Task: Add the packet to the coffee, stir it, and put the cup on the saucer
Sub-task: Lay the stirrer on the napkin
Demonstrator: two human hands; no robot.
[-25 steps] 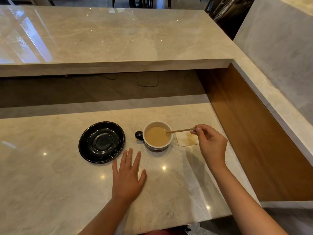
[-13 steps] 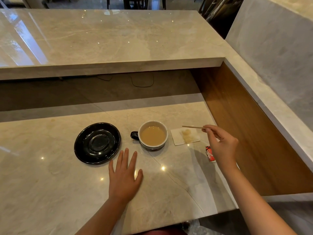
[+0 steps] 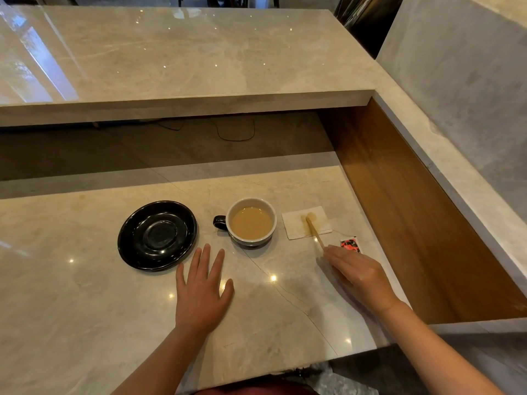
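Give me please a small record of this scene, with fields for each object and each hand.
cup: white inside, dark handle pointing left, filled with milky coffee, standing on the counter, not on the saucer
saucer: black, left of the cup, nothing on it
stir stick: wooden, tip resting on the napkin
napkin: white, brown stain, right of the cup
packet: red and black, on the counter beyond the right hand
left hand: flat on the counter, holding nothing
right hand: holds the stick's near end
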